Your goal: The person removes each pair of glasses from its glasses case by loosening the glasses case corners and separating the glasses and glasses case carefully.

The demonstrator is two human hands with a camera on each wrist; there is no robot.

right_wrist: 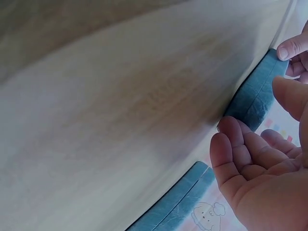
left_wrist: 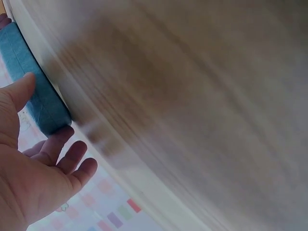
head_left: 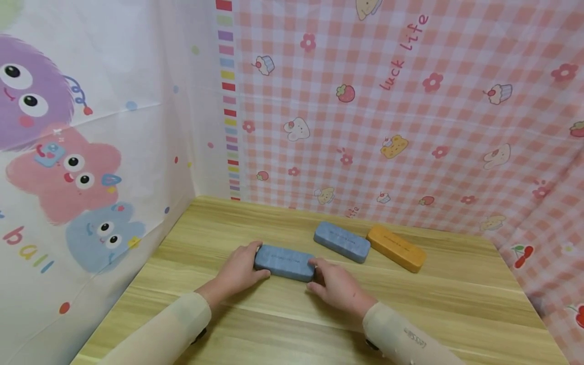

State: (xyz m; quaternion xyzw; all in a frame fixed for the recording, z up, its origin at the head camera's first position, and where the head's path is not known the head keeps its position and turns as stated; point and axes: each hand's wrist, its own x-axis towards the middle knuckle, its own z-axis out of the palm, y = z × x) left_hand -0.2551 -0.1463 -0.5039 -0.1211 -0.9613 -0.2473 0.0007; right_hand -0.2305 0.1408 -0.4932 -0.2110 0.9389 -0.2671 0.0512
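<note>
A blue glasses case (head_left: 285, 263), oblong with rounded corners and small dark print on top, lies on the wooden table between both hands. My left hand (head_left: 239, 268) grips its left end, thumb along the near side and fingers round the far corner. At the opposite end, my right hand (head_left: 336, 285) holds the corner with bent fingers, its thumb low at the near side. A thin seam runs along the side of the case (left_wrist: 33, 77) in the left wrist view. In the right wrist view, fingertips of the right hand (right_wrist: 262, 168) meet the case's end.
Behind the right hand lies a second blue glasses case (head_left: 342, 242). Close to its right is an orange glasses case (head_left: 396, 248), set at a slant. A pink checked cloth (head_left: 365, 116) hangs along the table's back edge, and a white cartoon cloth (head_left: 150, 137) borders the left.
</note>
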